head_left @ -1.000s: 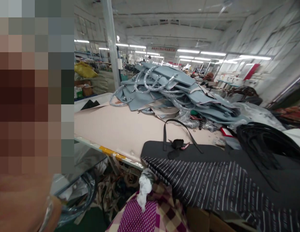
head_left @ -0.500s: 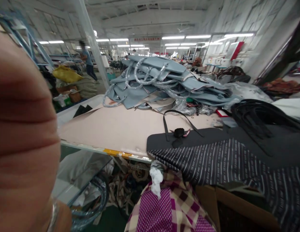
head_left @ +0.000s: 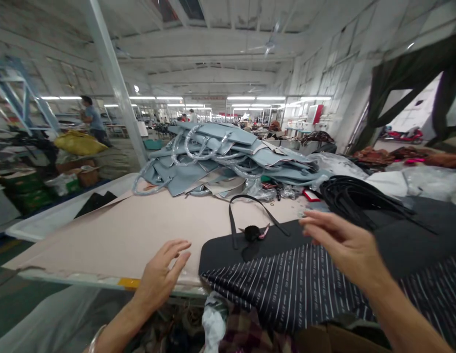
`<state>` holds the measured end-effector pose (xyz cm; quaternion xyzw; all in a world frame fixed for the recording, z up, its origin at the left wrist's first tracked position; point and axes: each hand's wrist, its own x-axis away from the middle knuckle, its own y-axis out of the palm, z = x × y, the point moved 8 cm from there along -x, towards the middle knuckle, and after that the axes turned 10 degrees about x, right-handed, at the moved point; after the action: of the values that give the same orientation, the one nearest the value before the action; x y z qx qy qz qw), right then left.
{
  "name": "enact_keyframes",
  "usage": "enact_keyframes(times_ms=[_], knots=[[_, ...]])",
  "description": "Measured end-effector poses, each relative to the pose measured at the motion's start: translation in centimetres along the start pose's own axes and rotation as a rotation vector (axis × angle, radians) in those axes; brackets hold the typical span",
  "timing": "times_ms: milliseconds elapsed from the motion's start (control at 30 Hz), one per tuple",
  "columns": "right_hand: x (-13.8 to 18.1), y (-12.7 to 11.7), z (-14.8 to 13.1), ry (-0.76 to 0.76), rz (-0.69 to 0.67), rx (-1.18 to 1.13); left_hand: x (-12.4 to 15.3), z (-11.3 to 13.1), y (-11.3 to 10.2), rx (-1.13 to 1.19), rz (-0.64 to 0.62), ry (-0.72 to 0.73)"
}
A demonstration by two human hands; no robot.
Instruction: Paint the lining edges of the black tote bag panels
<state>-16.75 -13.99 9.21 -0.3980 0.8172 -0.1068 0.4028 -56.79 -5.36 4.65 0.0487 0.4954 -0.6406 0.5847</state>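
Left grip is empty; right grip hovers over striped fabric.

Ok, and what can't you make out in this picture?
All in the head view:
Striped fabric behind the right hand: hidden by that hand.
Striped fabric's right end: cut off by the right edge.
Tabletop under the blue-grey pieces: hidden by that pile.
Lower end of the white bundle: cut off by the bottom edge.
Farthest figures: too small, blurred.

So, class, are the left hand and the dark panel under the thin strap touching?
Apart. The head view shows a strip of pale tabletop between the fingertips of the left hand and the dark panel's rounded edge.
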Motion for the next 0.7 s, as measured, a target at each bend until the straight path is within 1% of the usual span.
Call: enact_keyframes(times_ms=[67, 100, 167, 233, 267, 333, 367, 433, 533, 633, 700], knots=[[-0.4, 3.7, 3.2, 0.034, -0.166, 0.0, -0.1, -4.0, 2.7, -0.099, -0.028, -0.008], [-0.3, 5.5, 5.0, 0.048, -0.23, 0.002, 0.0, -5.6, 3.6, -0.147, -0.046, -0.005], [0.4, 8.6, 8.6, 0.061, -0.291, -0.009, 0.4, -7.7, 4.9, -0.238, -0.097, 0.002], [1.5, 11.0, 12.1, 0.095, -0.321, -0.043, 0.8, -8.7, 5.5, -0.317, -0.15, 0.002], [2.1, 11.8, 13.7, 0.133, -0.319, -0.065, 1.0, -8.8, 5.7, -0.351, -0.177, -0.003], [3.3, 13.0, 16.1, 0.194, -0.37, -0.103, 1.1, -8.7, 5.8, -0.403, -0.226, -0.026], [3.7, 13.2, 16.6, 0.209, -0.397, -0.117, 1.1, -8.6, 5.9, -0.42, -0.247, -0.042], [4.0, 13.3, 16.7, 0.217, -0.448, -0.128, 1.0, -8.4, 5.9, -0.437, -0.281, -0.075], [3.4, 12.6, 15.6, 0.254, -0.435, -0.1, 0.9, -8.4, 6.0, -0.435, -0.304, -0.094], [2.8, 12.0, 14.6, 0.28, -0.403, -0.065, 1.0, -8.4, 6.2, -0.428, -0.301, -0.056], [2.6, 12.1, 14.2, 0.285, -0.42, -0.048, 1.0, -8.4, 6.1, -0.427, -0.283, -0.007]])
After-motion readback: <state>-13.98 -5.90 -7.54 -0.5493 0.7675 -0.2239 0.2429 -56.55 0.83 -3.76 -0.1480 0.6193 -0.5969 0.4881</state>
